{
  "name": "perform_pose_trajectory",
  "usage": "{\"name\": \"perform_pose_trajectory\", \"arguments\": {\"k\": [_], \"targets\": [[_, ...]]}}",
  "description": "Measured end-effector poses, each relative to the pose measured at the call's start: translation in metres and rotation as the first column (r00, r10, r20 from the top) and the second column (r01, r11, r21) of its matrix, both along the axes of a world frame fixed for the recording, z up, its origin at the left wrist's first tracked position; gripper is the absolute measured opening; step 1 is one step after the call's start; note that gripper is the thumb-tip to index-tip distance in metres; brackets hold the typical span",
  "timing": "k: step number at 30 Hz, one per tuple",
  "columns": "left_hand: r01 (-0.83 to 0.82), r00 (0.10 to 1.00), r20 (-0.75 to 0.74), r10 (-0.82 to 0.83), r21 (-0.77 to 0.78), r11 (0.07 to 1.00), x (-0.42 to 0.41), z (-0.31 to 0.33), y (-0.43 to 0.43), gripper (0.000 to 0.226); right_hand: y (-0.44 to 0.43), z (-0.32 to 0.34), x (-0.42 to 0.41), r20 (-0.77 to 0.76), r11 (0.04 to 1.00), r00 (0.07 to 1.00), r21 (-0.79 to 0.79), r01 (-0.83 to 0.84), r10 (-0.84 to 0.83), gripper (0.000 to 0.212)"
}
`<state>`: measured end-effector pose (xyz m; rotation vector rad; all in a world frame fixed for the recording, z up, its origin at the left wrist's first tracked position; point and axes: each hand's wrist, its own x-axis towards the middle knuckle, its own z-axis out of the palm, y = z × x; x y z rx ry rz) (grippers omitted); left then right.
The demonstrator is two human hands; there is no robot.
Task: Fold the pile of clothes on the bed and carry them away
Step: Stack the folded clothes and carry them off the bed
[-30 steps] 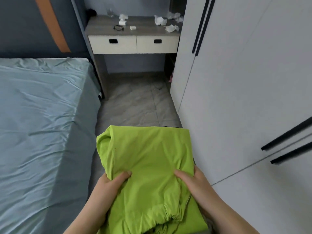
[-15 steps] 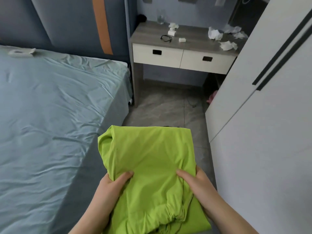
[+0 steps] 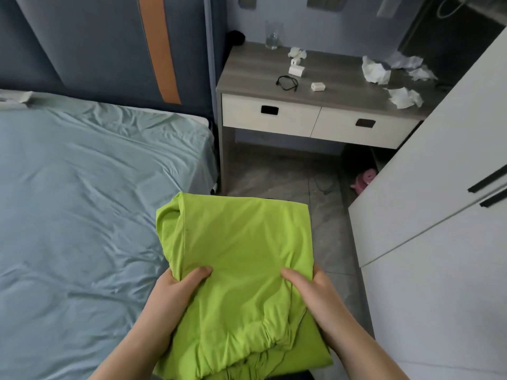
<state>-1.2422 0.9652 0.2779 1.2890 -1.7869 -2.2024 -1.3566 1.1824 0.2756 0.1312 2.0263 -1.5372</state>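
A folded lime-green garment (image 3: 241, 259) is held flat in front of me, over the floor gap between bed and wardrobe. My left hand (image 3: 175, 292) grips its left edge, thumb on top. My right hand (image 3: 315, 292) grips its right edge the same way. A dark layer peeks out under the green cloth at its far edge and near my body; what it is I cannot tell. The bed (image 3: 82, 215), covered with a wrinkled pale-blue sheet, lies to my left with no clothes on the part in view.
A grey-topped bedside desk (image 3: 323, 94) with two white drawers stands ahead, carrying a glass (image 3: 273, 35), crumpled tissues, a cable and small white items. White wardrobe doors (image 3: 439, 215) close in on the right. A pink object (image 3: 363, 181) lies on the tiled floor.
The view has swung left and tilted up: the wardrobe fills less of the right, and more of the bed, headboard and desk shows. Both hands keep the same grip on the green garment.
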Motion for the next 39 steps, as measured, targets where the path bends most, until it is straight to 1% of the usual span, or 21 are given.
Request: {"name": "perform_pose_trajectory", "arguments": {"k": [3,8,11,13,15,18,20,24,26,29,32,34,37,39], "targets": [[0.004,1.000,0.007,-0.004,0.000,1.000,-0.047,-0.005,-0.020,0.037,-0.019,-0.005,-0.049,0.017,1.000,1.000,0.004,-0.006,0.006,0.034],[-0.047,0.999,0.001,0.047,0.000,0.999,-0.137,-0.017,-0.044,0.038,-0.049,-0.015,-0.149,0.000,0.999,0.999,0.015,-0.052,0.052,0.032],[-0.085,0.996,-0.002,0.085,0.035,0.996,-0.193,-0.019,-0.055,0.050,-0.067,-0.014,-0.215,-0.010,0.994,0.994,0.031,-0.107,0.107,0.027],[-0.126,0.992,-0.001,0.126,0.053,0.991,-0.224,-0.018,-0.062,0.055,-0.081,-0.009,-0.255,-0.022,0.986,0.988,0.072,-0.149,0.151,0.030],[-0.189,0.982,-0.016,0.191,0.067,0.980,-0.249,-0.018,-0.070,0.056,-0.099,-0.005,-0.291,-0.031,0.975,0.978,0.095,-0.203,0.207,0.032],[-0.289,0.957,0.010,0.289,0.063,0.955,-0.273,-0.022,-0.087,0.057,-0.137,-0.001,-0.332,-0.011,0.949,0.954,0.105,-0.298,0.300,0.026],[-0.353,0.935,0.035,0.352,0.062,0.934,-0.283,-0.027,-0.103,0.061,-0.165,-0.002,-0.351,0.006,0.932,0.937,0.109,-0.347,0.348,0.023],[-0.471,0.881,0.079,0.466,0.065,0.880,-0.299,-0.040,-0.141,0.064,-0.226,-0.009,-0.383,0.062,0.886,0.893,0.107,-0.451,0.446,0.025],[-0.518,0.854,0.090,0.512,0.067,0.853,-0.307,-0.049,-0.163,0.060,-0.258,-0.013,-0.396,0.086,0.861,0.867,0.101,-0.498,0.491,0.029],[-0.558,0.829,0.097,0.551,0.070,0.827,-0.320,-0.059,-0.199,0.047,-0.304,-0.020,-0.413,0.092,0.837,0.844,0.109,-0.536,0.529,0.031],[-0.595,0.803,0.109,0.585,0.088,0.799,-0.330,-0.062,-0.235,0.054,-0.352,-0.025,-0.430,0.102,0.809,0.817,0.119,-0.576,0.567,0.028],[-0.631,0.775,0.118,0.621,0.083,0.771,-0.332,-0.063,-0.255,0.056,-0.383,-0.031,-0.438,0.114,0.774,0.785,0.132,-0.619,0.608,0.029],[-0.698,0.713,0.139,0.688,0.048,0.714,-0.327,-0.075,-0.283,0.047,-0.435,-0.050,-0.443,0.134,0.701,0.715,0.140,-0.699,0.686,0.031],[-0.747,0.656,0.179,0.733,0.015,0.664,-0.317,-0.086,-0.295,0.043,-0.465,-0.068,-0.439,0.157,0.640,0.655,0.141,-0.756,0.739,0.034]]}}
